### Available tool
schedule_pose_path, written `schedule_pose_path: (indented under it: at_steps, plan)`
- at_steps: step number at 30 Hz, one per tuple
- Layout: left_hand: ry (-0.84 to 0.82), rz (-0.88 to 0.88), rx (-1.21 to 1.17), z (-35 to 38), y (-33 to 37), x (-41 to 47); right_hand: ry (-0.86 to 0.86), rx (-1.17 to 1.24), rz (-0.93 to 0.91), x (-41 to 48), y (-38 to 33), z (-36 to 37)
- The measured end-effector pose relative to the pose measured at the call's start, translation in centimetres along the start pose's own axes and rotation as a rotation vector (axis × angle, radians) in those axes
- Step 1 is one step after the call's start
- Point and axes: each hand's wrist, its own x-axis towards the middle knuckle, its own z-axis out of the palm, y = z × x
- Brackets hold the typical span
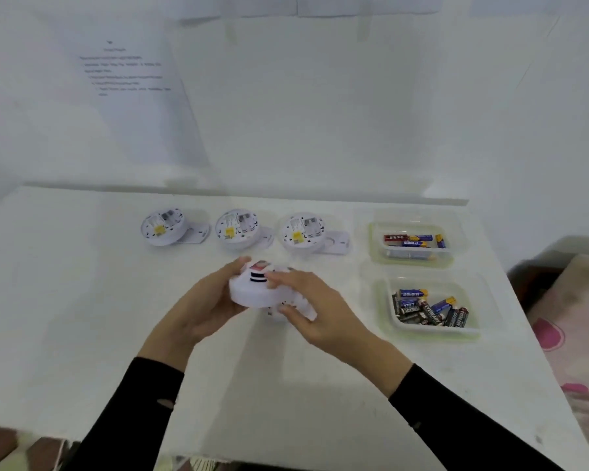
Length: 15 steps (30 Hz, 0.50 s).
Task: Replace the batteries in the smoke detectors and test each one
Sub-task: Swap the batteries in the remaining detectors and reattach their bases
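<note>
Left hand [203,305], right hand [317,305] around detector [249,291]

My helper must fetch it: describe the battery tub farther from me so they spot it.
On the white table, two clear tubs sit near the right edge. It is the far tub, beside the row of opened detectors. It holds a few red and blue batteries; the near tub is heaped with black and blue ones.

White table [82,300] before me carried: along the far side, left detector [164,227], middle detector [237,229], right detector [303,232], backs up, a white base plate [198,231] just right of each. At my right, far tub [374,243] and near tub [385,321], clear plastic, both holding batteries [422,309].
</note>
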Motion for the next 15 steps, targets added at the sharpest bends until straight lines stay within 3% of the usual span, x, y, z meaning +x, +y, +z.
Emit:
schedule_pose_path:
  at_steps: [3,8,13,15]
  plan:
    - [0.137,0.110,0.019,-5.7,-0.5,-0.4,0.007,-0.060,-0.079,0.6,1.0,2.9]
    - [0.358,0.196,-0.026,-13.8,-1.1,-0.1,0.116,-0.108,-0.022,1.8,1.3,8.2]
    - [0.371,0.245,0.004,-17.2,-0.4,0.9,0.079,-0.130,0.060,3.7,0.8,13.3]
    - [0.336,0.281,0.156,-18.0,0.3,1.1,0.069,-0.145,0.110,4.4,0.9,14.8]
